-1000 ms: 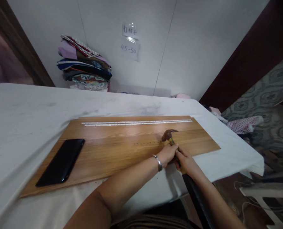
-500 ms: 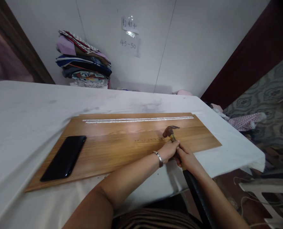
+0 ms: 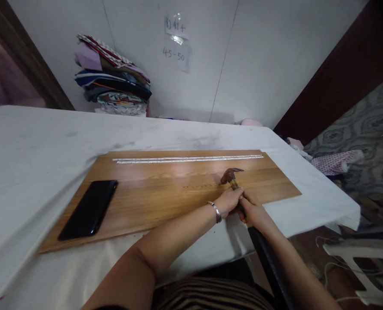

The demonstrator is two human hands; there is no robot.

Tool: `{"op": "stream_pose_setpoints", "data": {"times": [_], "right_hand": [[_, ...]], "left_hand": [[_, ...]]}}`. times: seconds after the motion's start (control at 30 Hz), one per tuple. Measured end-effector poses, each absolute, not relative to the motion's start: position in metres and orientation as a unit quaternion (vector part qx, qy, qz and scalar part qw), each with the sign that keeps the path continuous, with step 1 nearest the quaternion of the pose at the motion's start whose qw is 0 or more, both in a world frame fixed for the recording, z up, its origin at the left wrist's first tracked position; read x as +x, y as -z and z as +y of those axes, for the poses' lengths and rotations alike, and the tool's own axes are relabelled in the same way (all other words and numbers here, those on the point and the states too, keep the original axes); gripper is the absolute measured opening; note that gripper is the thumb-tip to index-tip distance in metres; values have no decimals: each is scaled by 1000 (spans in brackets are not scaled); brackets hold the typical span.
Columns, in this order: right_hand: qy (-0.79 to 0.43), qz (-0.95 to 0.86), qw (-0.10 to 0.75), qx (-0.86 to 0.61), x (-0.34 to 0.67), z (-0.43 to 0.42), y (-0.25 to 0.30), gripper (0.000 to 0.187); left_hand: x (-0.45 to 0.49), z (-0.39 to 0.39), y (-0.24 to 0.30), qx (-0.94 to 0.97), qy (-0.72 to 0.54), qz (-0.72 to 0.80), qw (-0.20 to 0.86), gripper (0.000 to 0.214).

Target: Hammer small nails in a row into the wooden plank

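Note:
A long wooden board [image 3: 152, 202] lies on a table under a white cloth [image 3: 39, 142]. A hammer [image 3: 230, 177] with a rusty brown head rests its head on the board at the right end of a row of small nails [image 3: 199, 187]. My left hand [image 3: 229, 199], a silver bracelet on its wrist, is closed round the hammer's handle just below the head. My right hand [image 3: 252, 211] is closed on the handle right behind it. Both hands touch each other.
A black phone [image 3: 88, 209] lies on the board's left end. Thin white strips [image 3: 188, 159] run along its far edge. Folded fabrics [image 3: 112, 79] are stacked against the wall. A white plastic chair [image 3: 361, 262] stands at the lower right.
The view has shifted a little; the hands and hammer stay in the same spot on the board by the nail row.

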State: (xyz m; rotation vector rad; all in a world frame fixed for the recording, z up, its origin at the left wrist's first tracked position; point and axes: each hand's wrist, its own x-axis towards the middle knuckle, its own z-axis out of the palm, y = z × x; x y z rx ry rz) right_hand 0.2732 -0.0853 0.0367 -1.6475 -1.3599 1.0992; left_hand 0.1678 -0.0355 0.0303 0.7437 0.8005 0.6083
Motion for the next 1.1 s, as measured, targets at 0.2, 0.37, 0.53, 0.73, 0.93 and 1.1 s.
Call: {"op": "stream_pose_setpoints", "data": {"times": [0.2,0.37,0.53,0.73,0.93,1.1], "right_hand": [[-414,-533,366,-641,273,-84,-37,32],[-415,-535,364,-640,274,-83,-37,34],[-425,-526,375,-634,275,-83,-35,35],[-432,-531,368,-629,277,-83,-32,36],[-435,-527,361,-634,276,-83,-33,38],[-440,-524,374,-625,276,-82,-32,37]], "left_hand": [[169,-35,-28,354,-287,381,805,18],[170,-34,-26,357,-284,379,805,18],[169,-33,-27,353,-283,367,813,20],[167,-34,-33,367,-271,373,808,21],[168,-34,-28,353,-281,372,811,20],[169,-33,-28,359,-293,367,807,19]]}}
